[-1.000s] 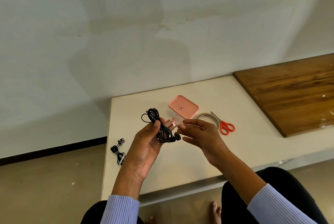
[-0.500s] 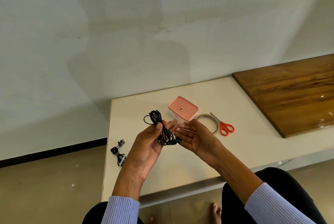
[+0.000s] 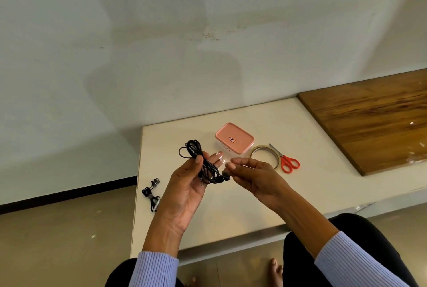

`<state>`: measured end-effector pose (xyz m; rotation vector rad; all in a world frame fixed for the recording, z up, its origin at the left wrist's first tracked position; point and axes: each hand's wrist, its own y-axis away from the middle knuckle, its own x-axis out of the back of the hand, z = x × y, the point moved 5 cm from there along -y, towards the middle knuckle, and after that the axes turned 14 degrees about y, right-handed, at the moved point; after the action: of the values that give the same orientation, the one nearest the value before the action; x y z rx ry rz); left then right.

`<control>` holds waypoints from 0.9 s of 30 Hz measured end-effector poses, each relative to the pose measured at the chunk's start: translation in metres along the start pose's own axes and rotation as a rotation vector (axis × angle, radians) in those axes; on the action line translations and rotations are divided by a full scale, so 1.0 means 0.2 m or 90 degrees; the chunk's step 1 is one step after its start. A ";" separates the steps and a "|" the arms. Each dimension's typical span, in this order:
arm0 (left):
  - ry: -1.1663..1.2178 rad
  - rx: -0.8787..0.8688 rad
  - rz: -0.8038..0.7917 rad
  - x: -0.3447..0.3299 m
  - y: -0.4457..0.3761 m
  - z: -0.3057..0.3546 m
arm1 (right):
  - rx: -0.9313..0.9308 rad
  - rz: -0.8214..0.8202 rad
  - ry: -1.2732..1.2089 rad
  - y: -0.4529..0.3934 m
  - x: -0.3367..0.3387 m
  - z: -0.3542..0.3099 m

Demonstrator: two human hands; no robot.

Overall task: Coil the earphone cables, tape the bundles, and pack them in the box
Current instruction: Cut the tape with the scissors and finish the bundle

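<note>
The left hand (image 3: 184, 185) pinches a coiled black earphone cable bundle (image 3: 204, 164), held in the air just in front of the pink-lidded plastic box (image 3: 234, 138). The right hand (image 3: 251, 175) pinches a clear tape strip (image 3: 220, 159). The strip should wrap snugly round the bundle's middle while the thumb keeps the loops together.

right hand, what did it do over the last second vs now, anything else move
The right hand opened palm-up beside the coiled earphones half a second ago, then closed into a fingertip pinch next to them again. The left hand kept gripping the coil. The pink box, tape roll, scissors and second earphone bundle stayed put.
</note>
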<state>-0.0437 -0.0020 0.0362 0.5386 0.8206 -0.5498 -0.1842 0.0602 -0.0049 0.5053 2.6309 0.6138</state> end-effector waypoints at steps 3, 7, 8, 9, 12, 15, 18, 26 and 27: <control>0.046 0.008 -0.009 0.01 -0.01 0.01 | -0.009 -0.036 -0.032 0.01 0.00 -0.02; 0.048 -0.007 0.005 0.04 -0.01 0.03 | -0.059 -0.144 -0.114 0.02 -0.04 -0.04; 0.040 -0.009 0.010 0.04 -0.01 0.04 | -0.075 -0.161 -0.138 0.02 -0.04 -0.04; 0.033 -0.011 0.012 0.05 -0.01 0.04 | -0.091 -0.167 -0.163 0.02 -0.05 -0.03; 0.001 -0.009 0.007 0.03 0.01 0.04 | -0.098 -0.133 -0.152 0.00 -0.06 -0.01; -0.036 -0.001 0.003 0.02 0.01 0.02 | -0.055 -0.076 -0.034 -0.01 -0.06 0.00; -0.066 -0.009 0.011 0.02 0.02 0.00 | -0.041 -0.060 0.027 -0.01 -0.06 0.00; -0.334 -0.020 0.146 0.07 0.03 -0.04 | 0.112 0.143 0.419 0.02 -0.03 -0.04; -0.372 -0.030 0.186 0.09 0.03 -0.03 | 0.137 0.184 0.454 0.02 -0.03 -0.05</control>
<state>-0.0324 0.0020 0.0193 0.4121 0.1935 -0.3848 -0.1816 0.0584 0.0072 0.8757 3.3532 0.6991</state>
